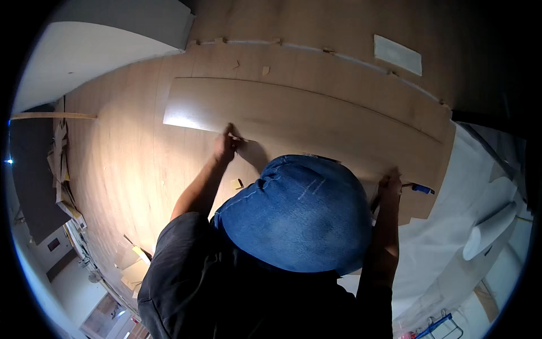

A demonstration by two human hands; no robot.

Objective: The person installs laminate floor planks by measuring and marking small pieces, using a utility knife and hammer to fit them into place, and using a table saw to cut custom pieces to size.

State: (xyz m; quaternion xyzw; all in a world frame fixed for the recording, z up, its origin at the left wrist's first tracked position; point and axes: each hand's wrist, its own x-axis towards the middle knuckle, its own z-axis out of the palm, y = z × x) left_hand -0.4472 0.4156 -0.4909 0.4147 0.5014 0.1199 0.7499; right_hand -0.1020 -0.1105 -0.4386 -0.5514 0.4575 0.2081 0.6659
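A long light-wood floorboard (282, 113) lies across the floor in front of me, its left end shining under the light. My left hand (226, 146) is closed on its near edge, left of the middle, and casts a shadow on the boards. Farther right, my right hand (388, 185) has its fingers curled at the same near edge; they are dark and partly hidden. Just right of that hand sits a blue-handled utility knife (422, 188). My blue jeans cover the middle of the near edge.
Laid wooden flooring (130, 164) spreads to the left. White underlay (440, 243) covers the right, with a roll (490, 220) on it. Small spacers line the far seam. A white rectangular piece (398, 55) lies beyond it. Offcuts (134, 272) are at lower left.
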